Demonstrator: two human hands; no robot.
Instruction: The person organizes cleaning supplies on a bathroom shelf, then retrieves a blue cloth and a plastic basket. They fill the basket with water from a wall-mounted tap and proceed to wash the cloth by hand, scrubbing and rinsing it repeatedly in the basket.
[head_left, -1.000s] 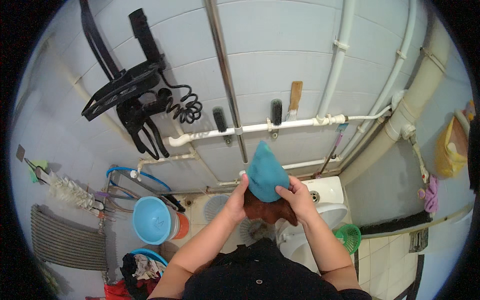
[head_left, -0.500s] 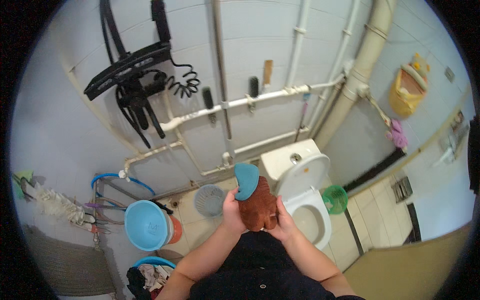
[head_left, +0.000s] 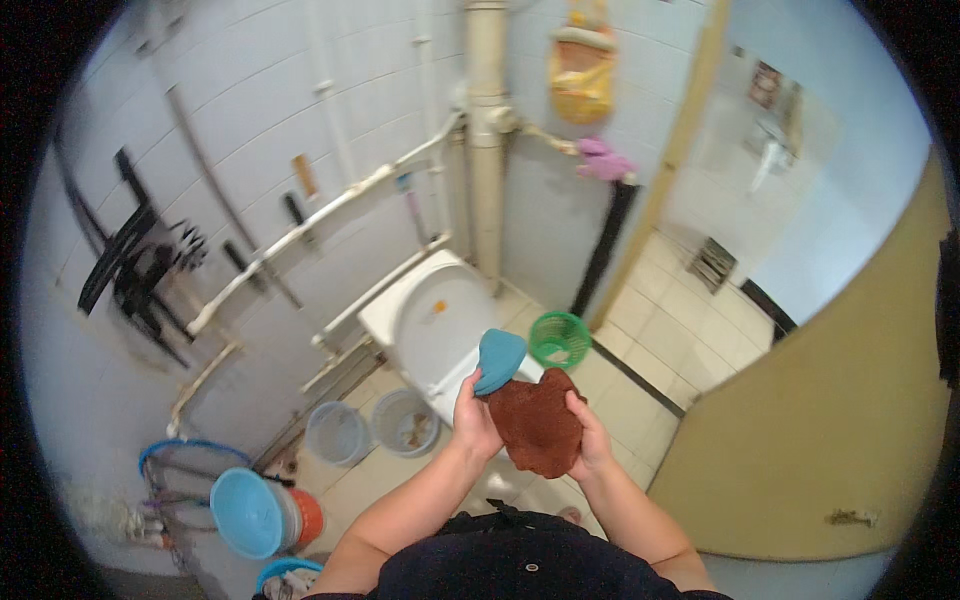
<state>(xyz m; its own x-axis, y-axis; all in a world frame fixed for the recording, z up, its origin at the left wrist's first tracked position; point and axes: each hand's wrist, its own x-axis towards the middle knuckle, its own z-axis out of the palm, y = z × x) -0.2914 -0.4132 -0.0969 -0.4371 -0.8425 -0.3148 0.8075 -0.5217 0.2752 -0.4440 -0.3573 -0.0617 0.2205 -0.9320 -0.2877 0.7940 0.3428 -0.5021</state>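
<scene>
A brown cloth (head_left: 537, 425) is spread between my hands, in front of my body. My right hand (head_left: 593, 437) grips its right side, with the thumb on top. My left hand (head_left: 474, 418) is closed on a flat teal pad with rounded corners (head_left: 500, 360) and also meets the left edge of the cloth. The pad lies against the cloth's upper left corner. What the fingers do beneath the cloth is hidden.
Beyond my hands stands a white toilet (head_left: 440, 315) with its lid raised. A green basket (head_left: 560, 340) is to its right, and two pale baskets (head_left: 405, 423) are to its left. Blue basin (head_left: 245, 512) at lower left; open door (head_left: 790, 450) at right.
My view has turned to the right, bringing the doorway and door further in. The brown cloth, bunched before, is now opened out wider, and my right hand has moved away from my left.
</scene>
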